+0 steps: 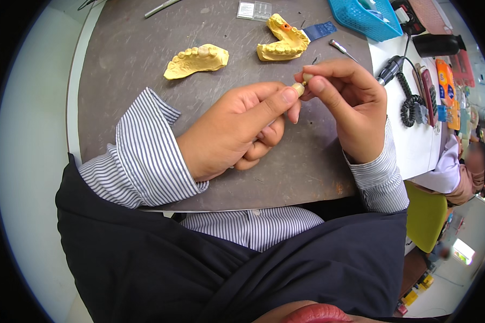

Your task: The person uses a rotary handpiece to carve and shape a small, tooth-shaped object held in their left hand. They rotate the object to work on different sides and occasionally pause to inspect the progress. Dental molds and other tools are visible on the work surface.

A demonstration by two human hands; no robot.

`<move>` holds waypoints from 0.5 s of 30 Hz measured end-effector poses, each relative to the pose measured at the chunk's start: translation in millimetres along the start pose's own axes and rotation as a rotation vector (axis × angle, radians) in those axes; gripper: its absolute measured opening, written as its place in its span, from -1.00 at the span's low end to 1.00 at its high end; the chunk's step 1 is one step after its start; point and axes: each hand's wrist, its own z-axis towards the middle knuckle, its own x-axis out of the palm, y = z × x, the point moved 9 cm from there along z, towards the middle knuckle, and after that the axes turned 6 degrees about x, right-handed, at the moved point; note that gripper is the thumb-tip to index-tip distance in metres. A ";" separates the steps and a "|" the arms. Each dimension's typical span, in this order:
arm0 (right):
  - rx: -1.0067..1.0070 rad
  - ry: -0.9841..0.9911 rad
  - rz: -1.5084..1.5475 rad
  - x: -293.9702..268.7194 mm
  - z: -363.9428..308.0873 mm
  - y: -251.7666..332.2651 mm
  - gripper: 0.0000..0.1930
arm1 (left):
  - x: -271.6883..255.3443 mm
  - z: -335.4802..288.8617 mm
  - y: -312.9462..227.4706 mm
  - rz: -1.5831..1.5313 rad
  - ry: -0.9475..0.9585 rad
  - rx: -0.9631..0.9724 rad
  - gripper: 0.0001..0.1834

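Between the thumb and fingers of my left hand [237,126] is a small tooth-coloured dental crown [298,89]. My right hand [358,107] pinches a second small tooth-coloured piece [307,77] close beside it. A tiny gold-coloured bit shows between the two pieces; whether they are joined I cannot tell. Both hands are closed, above the brown tabletop. Beyond them lie two yellow plaster dental models: a partial arch [195,63] on the left, and a larger arch [283,43] with an orange-red spot at one tooth site. A dark blue strip [320,30] touches the larger model.
A thin metal tool [341,49] lies right of the models, another [161,8] at the far edge. A clear small case [254,10] sits at the back. A blue basket [366,21] and a corded handpiece [392,69] stand at the right. Another person's sleeve [442,169] shows farther right.
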 end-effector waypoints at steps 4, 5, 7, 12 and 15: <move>-0.037 -0.071 0.012 -9.6 0.9 3.2 -0.86 | 0.1 0.1 0.4 0.001 0.004 0.000 -0.67; -0.034 -0.067 0.004 -9.7 0.6 2.7 -0.87 | -0.2 0.0 0.6 -0.005 0.001 -0.003 -0.67; -0.026 -0.065 -0.003 -8.9 0.6 1.8 -0.87 | -0.4 0.5 1.2 -0.005 0.001 -0.004 -0.67; -0.015 -0.030 0.033 -5.0 1.3 -2.5 -0.88 | -0.5 0.9 0.1 -0.011 0.000 0.001 -0.67; 0.035 -0.008 0.039 -4.0 2.5 -5.7 -0.87 | -0.2 2.1 -0.3 -0.012 0.001 0.002 -0.67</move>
